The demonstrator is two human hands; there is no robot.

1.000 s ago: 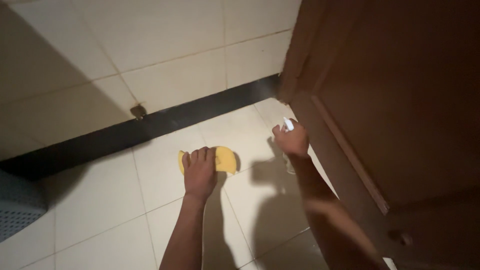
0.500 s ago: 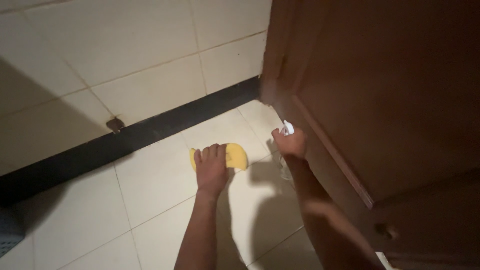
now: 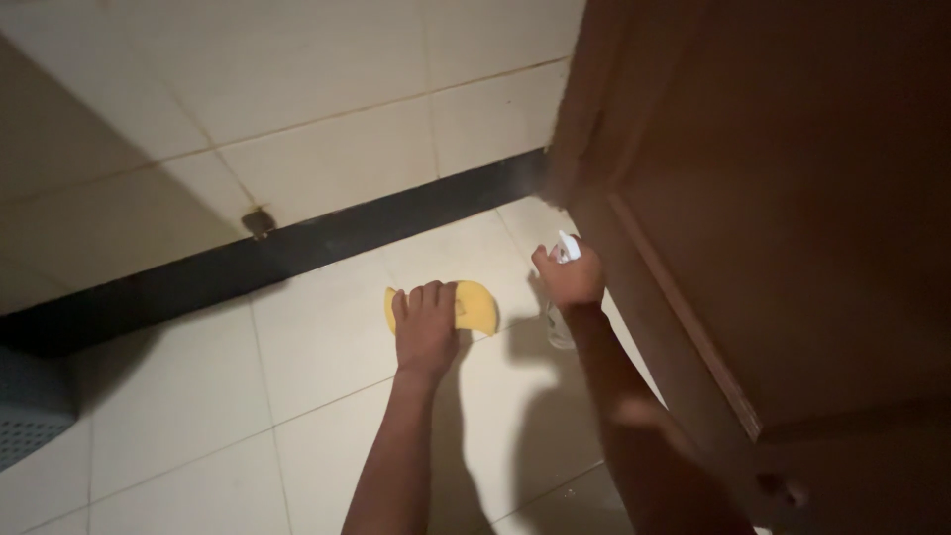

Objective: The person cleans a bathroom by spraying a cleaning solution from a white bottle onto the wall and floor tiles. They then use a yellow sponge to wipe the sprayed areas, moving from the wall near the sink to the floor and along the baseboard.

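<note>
Fingers of your left hand (image 3: 426, 325) lie flat, pressing the yellow sponge (image 3: 474, 305) on the floor tile (image 3: 317, 347) near the black wall edge (image 3: 297, 248). Your right hand (image 3: 570, 280) is wrapped around a spray bottle (image 3: 561, 317), just right of the sponge, by the brown door (image 3: 773, 198).

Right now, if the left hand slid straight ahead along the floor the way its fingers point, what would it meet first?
Past the yellow sponge under the left hand, bare floor tile, then probably the black skirting strip below the wall; depth is unclear.

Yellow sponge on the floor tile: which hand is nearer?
Left. The left hand lies flat on the yellow sponge, pressing it to the floor tile. The right hand is apart, to the sponge's right by the wooden door, gripping a spray bottle.
</note>
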